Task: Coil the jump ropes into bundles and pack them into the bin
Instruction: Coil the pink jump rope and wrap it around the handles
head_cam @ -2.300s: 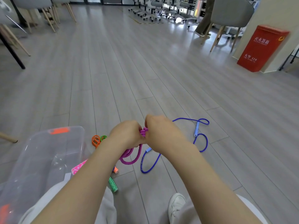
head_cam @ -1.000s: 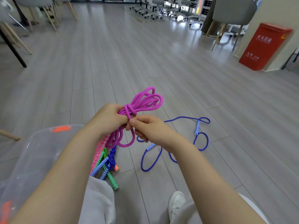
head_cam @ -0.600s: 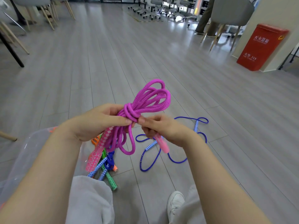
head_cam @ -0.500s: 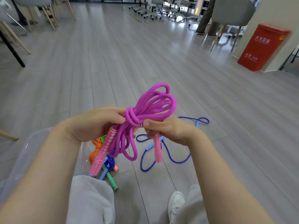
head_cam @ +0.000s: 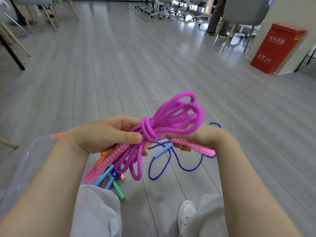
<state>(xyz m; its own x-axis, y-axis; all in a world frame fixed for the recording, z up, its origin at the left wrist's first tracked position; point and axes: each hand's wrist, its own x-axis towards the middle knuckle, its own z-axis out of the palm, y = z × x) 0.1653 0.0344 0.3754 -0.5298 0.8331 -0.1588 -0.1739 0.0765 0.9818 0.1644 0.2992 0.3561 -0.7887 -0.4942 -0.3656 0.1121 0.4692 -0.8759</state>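
Note:
A magenta jump rope (head_cam: 172,115) is coiled into a bundle with a wrap knotted round its middle. My left hand (head_cam: 109,134) grips the bundle at the knot, thumb on top, and one pink patterned handle (head_cam: 104,163) hangs below it. My right hand (head_cam: 203,135) holds the other pink handle (head_cam: 193,146) next to the knot, under the upper loops. A blue jump rope (head_cam: 171,161) lies loose on the floor beyond my hands. The clear plastic bin (head_cam: 22,161) stands at my left.
A small pile of green, blue and orange rope handles (head_cam: 111,180) lies on the floor by the bin. My knees and a white shoe (head_cam: 185,212) are at the bottom. A red box (head_cam: 277,48) and chairs (head_cam: 242,12) stand far off.
The magenta bundle has been raised from the floor and knotted round its middle. My right hand has shifted right, turning the pink handle it holds from hanging down to lying sideways.

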